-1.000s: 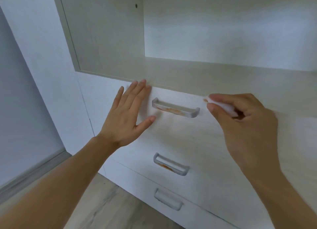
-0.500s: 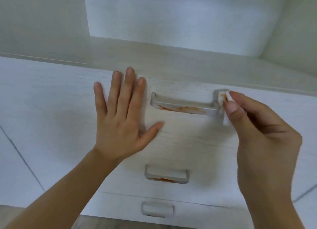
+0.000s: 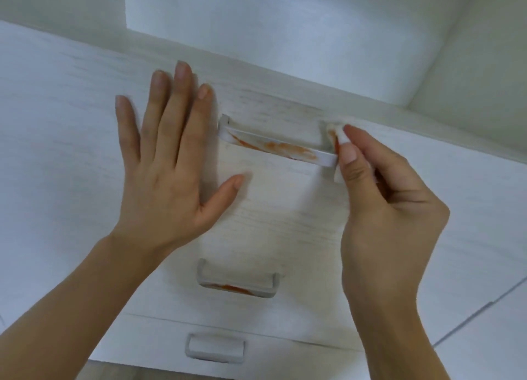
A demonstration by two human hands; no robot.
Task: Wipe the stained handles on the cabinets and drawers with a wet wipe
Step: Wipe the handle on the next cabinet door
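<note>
The top drawer's metal handle (image 3: 273, 144) carries long orange smears along its bar. My right hand (image 3: 382, 197) pinches a small white wet wipe (image 3: 338, 136) between thumb and fingers and holds it against the handle's right end; the wipe shows an orange mark. My left hand (image 3: 171, 163) lies flat with fingers spread on the drawer front (image 3: 271, 208), just left of the handle. The middle drawer's handle (image 3: 238, 281) below has an orange streak. The lowest handle (image 3: 215, 348) looks unstained.
An open shelf recess (image 3: 285, 51) sits directly above the top drawer. White cabinet panels extend left and right of the drawer stack. A strip of wooden floor (image 3: 137, 374) shows at the bottom edge.
The view has swung to face the drawers more squarely. My right hand brought the wipe from beside the handle onto its right end. My left hand stays flat on the drawer front.
</note>
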